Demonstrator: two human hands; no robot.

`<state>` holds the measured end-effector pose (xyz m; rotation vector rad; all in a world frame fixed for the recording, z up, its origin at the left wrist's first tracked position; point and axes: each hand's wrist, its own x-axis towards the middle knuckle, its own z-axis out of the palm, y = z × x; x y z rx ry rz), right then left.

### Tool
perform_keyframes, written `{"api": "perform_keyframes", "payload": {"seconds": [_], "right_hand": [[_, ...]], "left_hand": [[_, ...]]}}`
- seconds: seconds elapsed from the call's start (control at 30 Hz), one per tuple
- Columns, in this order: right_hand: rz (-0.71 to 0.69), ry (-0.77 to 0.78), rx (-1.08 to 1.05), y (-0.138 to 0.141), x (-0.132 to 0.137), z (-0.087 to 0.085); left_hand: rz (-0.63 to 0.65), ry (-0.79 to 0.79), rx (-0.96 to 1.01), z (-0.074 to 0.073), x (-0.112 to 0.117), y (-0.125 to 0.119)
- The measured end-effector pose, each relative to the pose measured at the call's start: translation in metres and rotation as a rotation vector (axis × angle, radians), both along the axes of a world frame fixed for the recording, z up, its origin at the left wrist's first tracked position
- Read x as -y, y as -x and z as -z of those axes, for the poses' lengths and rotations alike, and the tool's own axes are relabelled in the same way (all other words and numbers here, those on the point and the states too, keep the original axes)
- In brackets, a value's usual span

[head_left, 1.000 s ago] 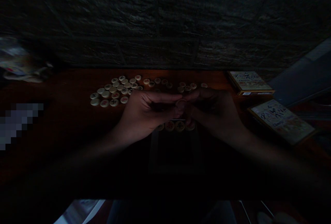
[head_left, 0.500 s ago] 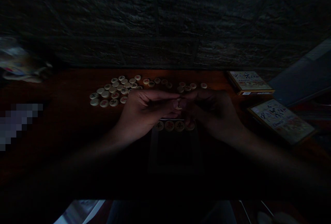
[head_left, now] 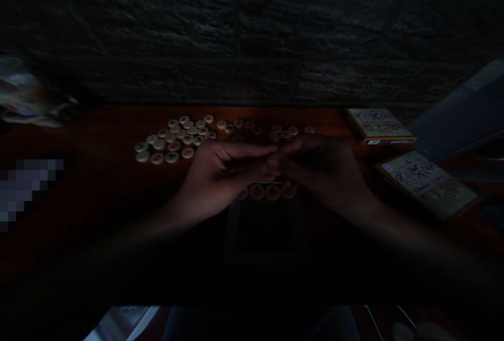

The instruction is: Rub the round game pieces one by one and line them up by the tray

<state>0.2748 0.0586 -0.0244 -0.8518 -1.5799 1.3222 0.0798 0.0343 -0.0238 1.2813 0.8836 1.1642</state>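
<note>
My left hand and my right hand meet at the fingertips over the dark table. Both are closed, thumbs pressed together in front; a Chinese chess piece showed between them half a second ago, and the fingers now hide it. Just below the fingertips lies a row of round Chinese chess pieces with red and black characters, along the top of a dark rectangular frame. Part of this row is covered by my hands. Farther left, a loose group of wooden chess pieces lies on the table, some showing characters and others blank.
Several more pieces lie behind my hands near the stone wall. Two Chinese chess boxes, one behind and one nearer, rest at the right. A plastic-looking bag sits at the far left. Lighting is very dim.
My right thumb has moved over the front of the fingertips, and the piece that showed between the thumbs is now covered. The pieces on the table keep their places.
</note>
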Motion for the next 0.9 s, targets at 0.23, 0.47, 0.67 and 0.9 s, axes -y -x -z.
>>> {"api": "perform_keyframes", "payload": {"seconds": [0.23, 0.47, 0.67, 0.9], "right_hand": [[0.005, -0.001, 0.017, -0.002, -0.0001, 0.0043], [-0.023, -0.005, 0.036, -0.0004, 0.0001, 0.0023], [-0.026, 0.021, 0.007, -0.0012, 0.0014, 0.003], [-0.032, 0.009, -0.002, -0.0008, 0.0005, 0.004]], "left_hand": [[-0.049, 0.053, 0.019, -0.0023, 0.0013, -0.0011], [-0.096, 0.046, 0.032, -0.002, -0.0008, -0.0034], [-0.107, 0.04, -0.017, -0.002, -0.0006, -0.0035], [-0.106, 0.009, -0.04, -0.0017, -0.0011, -0.0024]]}}
